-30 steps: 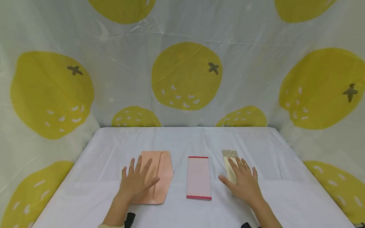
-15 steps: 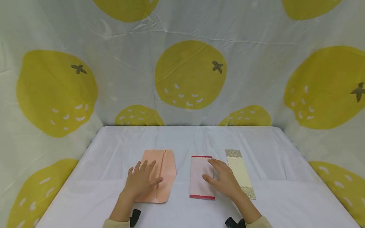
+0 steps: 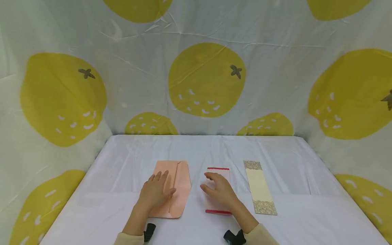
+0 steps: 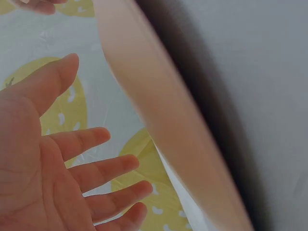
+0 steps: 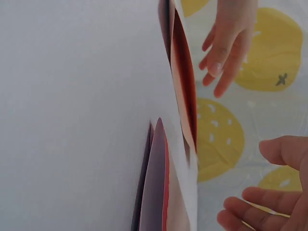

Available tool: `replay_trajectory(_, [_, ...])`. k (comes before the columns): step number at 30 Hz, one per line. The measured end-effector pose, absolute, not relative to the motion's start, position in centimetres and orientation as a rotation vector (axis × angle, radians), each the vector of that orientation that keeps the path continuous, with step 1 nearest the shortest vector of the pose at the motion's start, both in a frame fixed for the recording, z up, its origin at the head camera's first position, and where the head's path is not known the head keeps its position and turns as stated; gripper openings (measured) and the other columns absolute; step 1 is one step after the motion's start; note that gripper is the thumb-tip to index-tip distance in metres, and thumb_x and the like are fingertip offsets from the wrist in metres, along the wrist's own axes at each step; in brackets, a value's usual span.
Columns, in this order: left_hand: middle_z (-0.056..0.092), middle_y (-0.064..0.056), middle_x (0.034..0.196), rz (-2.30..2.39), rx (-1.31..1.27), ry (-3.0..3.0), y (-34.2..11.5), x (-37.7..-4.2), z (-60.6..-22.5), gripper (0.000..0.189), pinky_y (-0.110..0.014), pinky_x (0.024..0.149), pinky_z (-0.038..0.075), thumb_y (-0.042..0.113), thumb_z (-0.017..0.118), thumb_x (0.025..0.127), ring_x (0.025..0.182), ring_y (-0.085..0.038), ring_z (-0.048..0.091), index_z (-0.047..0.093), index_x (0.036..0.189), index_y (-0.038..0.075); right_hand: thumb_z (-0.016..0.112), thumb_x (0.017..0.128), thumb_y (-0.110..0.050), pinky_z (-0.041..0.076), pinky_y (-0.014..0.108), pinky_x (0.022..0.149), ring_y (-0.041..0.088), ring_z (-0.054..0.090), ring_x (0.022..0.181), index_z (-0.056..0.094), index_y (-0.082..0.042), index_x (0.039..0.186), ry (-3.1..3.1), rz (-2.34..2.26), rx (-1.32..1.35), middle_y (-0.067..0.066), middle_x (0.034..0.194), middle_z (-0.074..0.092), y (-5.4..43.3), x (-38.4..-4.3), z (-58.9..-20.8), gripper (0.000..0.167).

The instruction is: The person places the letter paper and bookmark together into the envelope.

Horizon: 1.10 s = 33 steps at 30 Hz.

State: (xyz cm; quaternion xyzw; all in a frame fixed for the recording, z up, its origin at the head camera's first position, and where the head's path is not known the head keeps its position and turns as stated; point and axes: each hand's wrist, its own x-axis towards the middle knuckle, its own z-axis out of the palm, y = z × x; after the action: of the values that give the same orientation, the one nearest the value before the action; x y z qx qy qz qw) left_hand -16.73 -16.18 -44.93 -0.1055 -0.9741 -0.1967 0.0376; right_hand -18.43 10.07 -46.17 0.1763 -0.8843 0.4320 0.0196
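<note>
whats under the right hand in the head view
Beneath the right hand is a pale pink paper; its red edges show. The hand covers much of its middle, so any markings there cannot be seen.

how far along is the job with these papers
Done: the peach envelope, pink card and cream card lie side by side. In hand: nothing gripped; left hand is over the envelope, right hand over the pink card. Remaining: probably the handling; all three lie apart.

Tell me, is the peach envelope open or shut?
The envelope looks open: in the head view its tapered flap lies outspread, and in the right wrist view its layers gape apart.
</note>
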Motion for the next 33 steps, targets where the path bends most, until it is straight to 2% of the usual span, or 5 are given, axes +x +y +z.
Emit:
replay_trajectory(5, [0.046,-0.033,0.137,-0.618,-0.293,-2.98,-16.2,-16.9,-45.1,0.067,-0.064,0.096,0.037,0.036,0.069,0.089,0.123,-0.054,0.043,0.048,0.139,-0.002,0.068,0.091,-0.025,0.047,0.05,0.094,0.032,0.059,0.11,0.059,0.004,0.127,-2.749,1.39,0.567,0.016,0.12,0.063,8.5,-19.0,-46.2,0.047])
replay_trajectory(13, [0.039,-0.037,0.141,-0.706,-0.143,-3.034,-16.4,-17.3,-45.6,0.072,-0.065,0.09,0.042,0.035,0.069,0.088,0.124,-0.062,0.037,0.044,0.141,-0.005,0.066,0.092,-0.026,0.048,0.046,0.089,0.027,0.06,0.103,0.061,0.003,0.123,-2.778,1.44,0.578,0.011,0.111,0.065,6.5,-19.6,-47.0,0.043])
replay_trajectory(21, [0.036,-0.037,0.142,-0.733,-0.048,-3.102,-15.9,-17.7,-45.6,0.076,-0.068,0.09,0.039,0.038,0.071,0.086,0.126,-0.059,0.035,0.043,0.141,-0.006,0.065,0.091,-0.023,0.05,0.046,0.089,0.029,0.062,0.102,0.061,0.003,0.12,-2.796,1.501,0.494,0.014,0.111,0.066,5.5,-19.9,-47.7,0.039])
replay_trajectory(28, [0.039,-0.039,0.137,-0.713,-0.053,-3.111,-15.9,-17.5,-45.5,0.079,-0.06,0.085,0.047,0.038,0.074,0.085,0.121,-0.054,0.042,0.042,0.14,-0.01,0.067,0.091,-0.022,0.051,0.041,0.084,0.024,0.06,0.096,0.062,0.001,0.118,-2.803,1.5,0.446,0.009,0.105,0.065,4.6,-19.9,-47.7,0.036])
replay_trajectory(33, [0.041,-0.039,0.134,-0.695,-0.046,-3.117,-15.9,-17.4,-45.5,0.081,-0.06,0.083,0.048,0.039,0.075,0.084,0.118,-0.052,0.043,0.042,0.139,-0.009,0.067,0.09,-0.021,0.05,0.04,0.083,0.023,0.06,0.094,0.063,0.001,0.116,-2.794,1.527,0.435,0.009,0.102,0.065,4.1,-19.8,-47.6,0.035])
